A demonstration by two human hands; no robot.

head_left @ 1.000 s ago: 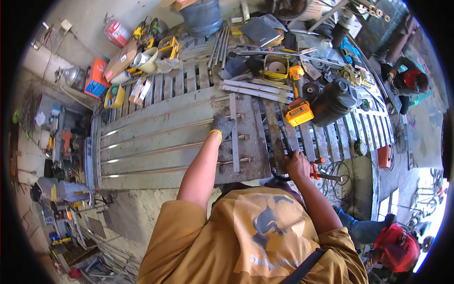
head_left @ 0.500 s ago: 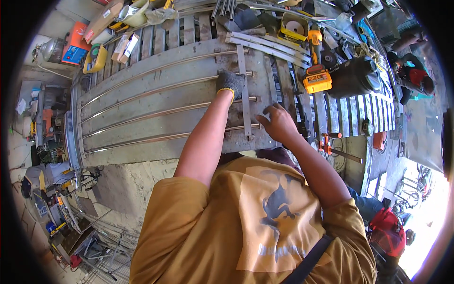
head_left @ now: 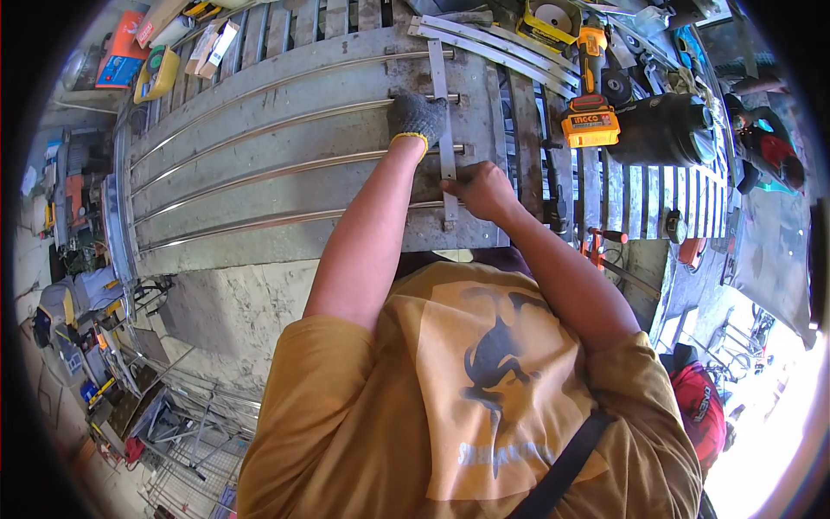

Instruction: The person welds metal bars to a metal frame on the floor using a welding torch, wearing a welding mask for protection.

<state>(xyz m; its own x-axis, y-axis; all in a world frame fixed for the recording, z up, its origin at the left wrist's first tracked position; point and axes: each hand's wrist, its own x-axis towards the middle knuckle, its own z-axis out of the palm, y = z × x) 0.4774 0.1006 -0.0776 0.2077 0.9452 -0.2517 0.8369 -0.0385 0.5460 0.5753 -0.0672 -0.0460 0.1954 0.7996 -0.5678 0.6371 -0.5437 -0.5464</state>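
right hand [head_left: 486,190] pinches the flat bar [head_left: 446,145], apparently steadying it across 4 rods [head_left: 350,158]; gloved left hand's [head_left: 418,118] closure unclear.

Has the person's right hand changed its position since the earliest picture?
Yes. Judged against the metal plate, the right hand has moved left, from beside the orange clamp to the near end of the flat strip.

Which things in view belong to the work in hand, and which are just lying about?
In use:
flat metal strip, gloved left hand and bare right hand at it
four metal rods under the strip

Apparently lying about:
yellow cordless tool
black jug
yellow tub
orange-and-blue box
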